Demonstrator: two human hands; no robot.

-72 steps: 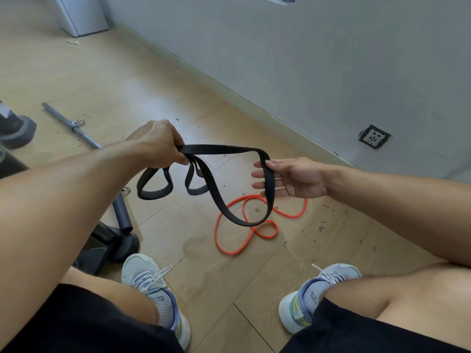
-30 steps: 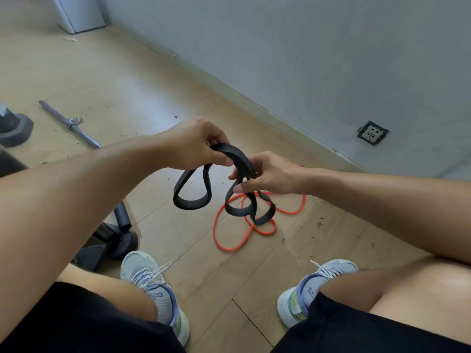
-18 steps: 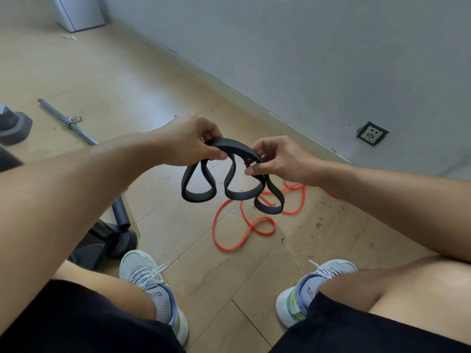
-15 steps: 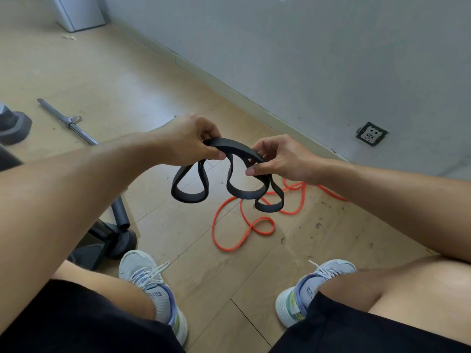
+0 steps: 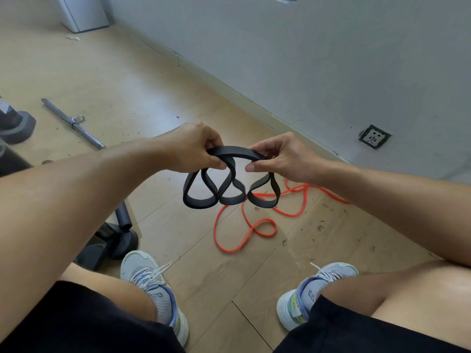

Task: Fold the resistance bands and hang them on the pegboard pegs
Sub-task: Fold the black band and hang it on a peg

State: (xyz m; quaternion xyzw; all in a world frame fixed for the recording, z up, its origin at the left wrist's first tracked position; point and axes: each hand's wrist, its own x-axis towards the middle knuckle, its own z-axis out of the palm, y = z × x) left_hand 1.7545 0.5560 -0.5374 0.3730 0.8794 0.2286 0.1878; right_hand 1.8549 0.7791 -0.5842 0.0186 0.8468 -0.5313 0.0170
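A wide black resistance band (image 5: 230, 197) hangs in the air in front of my knees, gathered into three drooping loops under a short arch. My left hand (image 5: 193, 147) pinches the left end of that arch between thumb and fingers. My right hand (image 5: 279, 156) pinches the right end, a hand's width away. Below them a thin orange resistance band (image 5: 244, 225) lies tangled in curls on the wooden floor. No pegboard or pegs are in view.
A grey wall (image 5: 305, 59) with a floor-level socket (image 5: 374, 136) runs along the right. A chrome bar (image 5: 72, 123) lies on the floor at left, near a black machine foot (image 5: 119, 233). My two sneakers (image 5: 153, 284) stand below the bands.
The long black band has been gathered from one big hanging loop into three short loops. My hands came close together, then spread slightly, and the loops now hang side by side.
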